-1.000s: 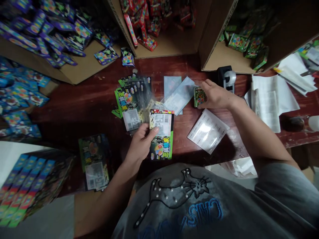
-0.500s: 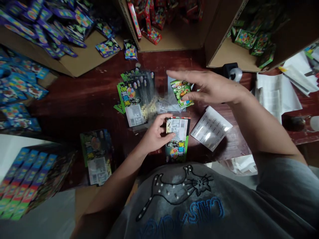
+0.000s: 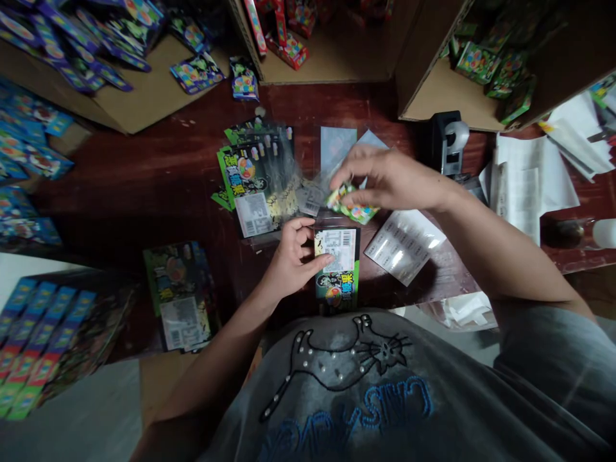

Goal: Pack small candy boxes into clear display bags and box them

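My left hand (image 3: pixel 296 266) grips a dark and green printed candy bag (image 3: pixel 345 279) by its left edge, thumb on the white label and fingers behind. The bag's clear top edge faces away from me. Above it, my right hand (image 3: pixel 392 179) has its fingers curled around a small green candy packet (image 3: pixel 363 212), which is blurred by motion. To the left of my hands lies a fanned stack of similar printed bags (image 3: pixel 255 176) with clear plastic parts. Beside the right wrist rests a sheet of printed stickers (image 3: pixel 404 247).
Cardboard boxes stand along the back, holding purple packets (image 3: pixel 197 72), red boxes (image 3: pixel 289 50) and green boxes (image 3: pixel 476 63). A tape dispenser (image 3: pixel 446 144) and white papers (image 3: pixel 517 179) lie at right. More printed bags (image 3: pixel 180 298) and striped boxes (image 3: pixel 43 340) are at left.
My right hand's fingers, stretched out before, have curled in around the green packet, and the packet has moved slightly down. The left hand still grips the printed bag. The whole view has shifted slightly.
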Tool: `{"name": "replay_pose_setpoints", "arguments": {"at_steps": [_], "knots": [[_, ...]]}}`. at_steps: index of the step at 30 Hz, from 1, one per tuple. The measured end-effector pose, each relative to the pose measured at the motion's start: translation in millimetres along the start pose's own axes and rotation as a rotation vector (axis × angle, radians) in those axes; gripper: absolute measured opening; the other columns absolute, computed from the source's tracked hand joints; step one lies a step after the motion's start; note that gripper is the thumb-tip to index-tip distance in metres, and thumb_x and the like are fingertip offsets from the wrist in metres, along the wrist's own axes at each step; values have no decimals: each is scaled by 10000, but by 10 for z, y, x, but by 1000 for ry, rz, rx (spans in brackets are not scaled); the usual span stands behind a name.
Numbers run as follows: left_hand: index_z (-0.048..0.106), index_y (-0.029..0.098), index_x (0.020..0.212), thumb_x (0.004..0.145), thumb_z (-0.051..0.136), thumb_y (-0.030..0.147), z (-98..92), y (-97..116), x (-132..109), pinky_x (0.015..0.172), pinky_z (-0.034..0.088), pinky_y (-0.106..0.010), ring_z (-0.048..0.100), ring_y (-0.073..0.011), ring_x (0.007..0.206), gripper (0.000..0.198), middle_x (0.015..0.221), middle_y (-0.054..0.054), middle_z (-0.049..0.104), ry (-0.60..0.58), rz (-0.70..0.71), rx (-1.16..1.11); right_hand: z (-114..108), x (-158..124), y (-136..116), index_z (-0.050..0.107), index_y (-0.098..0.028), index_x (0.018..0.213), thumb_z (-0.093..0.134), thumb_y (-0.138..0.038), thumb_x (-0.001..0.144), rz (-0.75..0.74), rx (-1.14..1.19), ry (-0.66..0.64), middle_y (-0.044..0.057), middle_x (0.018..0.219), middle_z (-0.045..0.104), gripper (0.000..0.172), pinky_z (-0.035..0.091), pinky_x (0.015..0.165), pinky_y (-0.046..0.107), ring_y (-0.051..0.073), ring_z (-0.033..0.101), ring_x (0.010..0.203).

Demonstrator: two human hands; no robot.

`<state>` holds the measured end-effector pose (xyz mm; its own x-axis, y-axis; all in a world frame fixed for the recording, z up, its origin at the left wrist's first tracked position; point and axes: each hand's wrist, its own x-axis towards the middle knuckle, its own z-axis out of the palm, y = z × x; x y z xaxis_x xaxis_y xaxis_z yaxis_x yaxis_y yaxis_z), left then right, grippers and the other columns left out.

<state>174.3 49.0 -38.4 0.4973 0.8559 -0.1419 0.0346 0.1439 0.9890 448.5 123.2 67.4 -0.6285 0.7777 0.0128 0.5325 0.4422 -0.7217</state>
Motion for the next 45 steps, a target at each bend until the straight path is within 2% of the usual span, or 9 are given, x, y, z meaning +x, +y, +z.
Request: {"name": "replay_pose_setpoints", "arguments": {"at_steps": [3, 12, 18, 22, 24, 30, 33, 38, 45], "knots": [[406, 276, 1324, 765, 880, 279, 13, 29, -11, 797, 673, -364, 752, -209, 977, 732, 1145, -50, 721, -2, -10, -18, -8, 63, -69, 729, -209, 1228, 654, -540, 1027, -5, 3, 85, 71, 1143, 657, 395, 468, 1033, 436, 259, 595, 1139], [401, 279, 1338, 777, 880, 276, 174, 51, -45, 776, 669, -344, 758, -187, 896, 738, 1045, -12, 703, -5, -7, -52, 71, 130, -46, 803, -259, 1139, 684, -323, 1004, -81, -10, -373, 37, 1010, 701, 190, 514, 965, 379, 200, 632, 981], [395, 289, 1259, 785, 885, 290, 54, 41, -141, 745, 661, -320, 752, -155, 814, 681, 1052, 5, 685, 96, -31, -68, 420, -92, -37, 757, -240, 1217, 756, -438, 977, -30, 24, 88, 109, 1259, 667, 310, 468, 1125, 515, 299, 582, 1262], [410, 309, 1368, 791, 882, 326, -22, 5, -218, 793, 670, -356, 749, -183, 874, 746, 1054, -5, 669, 120, -43, -34, 741, -335, -63, 749, -273, 1166, 737, -484, 993, 8, 127, 120, 119, 1464, 594, 273, 429, 1209, 551, 311, 550, 1407], [445, 305, 1386, 799, 884, 331, -36, -8, -239, 818, 672, -363, 751, -197, 917, 733, 1082, -22, 681, 117, -38, -22, 891, -472, -106, 703, -282, 1253, 778, -483, 964, 84, 184, 276, 132, 1563, 511, 360, 434, 1227, 549, 322, 487, 1494], [522, 266, 1509, 900, 821, 351, -38, -34, -235, 856, 670, -344, 769, -205, 990, 683, 1292, -95, 735, 77, 4, 26, 1489, -778, -266, 567, -290, 1197, 825, -435, 941, 357, 644, 632, 20, 1121, 672, 392, 625, 889, 357, 184, 705, 1001], [607, 256, 1455, 952, 780, 369, -54, -35, -190, 818, 655, -302, 767, -193, 972, 543, 1237, -81, 766, 50, 49, 92, 1688, -767, -299, 600, -284, 1201, 797, -422, 967, 382, 732, 772, 11, 1158, 684, 336, 614, 856, 304, 138, 687, 931], [772, 239, 1151, 1044, 670, 347, -21, 1, -75, 1097, 568, -368, 728, -209, 1201, 184, 1242, -57, 786, 167, 166, 218, 1632, -733, -265, 711, -253, 1159, 761, -397, 997, 321, 650, 737, 25, 1111, 732, 222, 597, 813, 306, 144, 693, 903], [727, 241, 1250, 964, 769, 344, 93, 89, 19, 1000, 603, -351, 761, -201, 1122, 307, 1198, -62, 812, 164, 88, 83, 1479, -839, -243, 750, -257, 1237, 741, -351, 1016, 234, 620, 756, 45, 1216, 787, 240, 584, 1033, 368, 174, 736, 1129]]}}
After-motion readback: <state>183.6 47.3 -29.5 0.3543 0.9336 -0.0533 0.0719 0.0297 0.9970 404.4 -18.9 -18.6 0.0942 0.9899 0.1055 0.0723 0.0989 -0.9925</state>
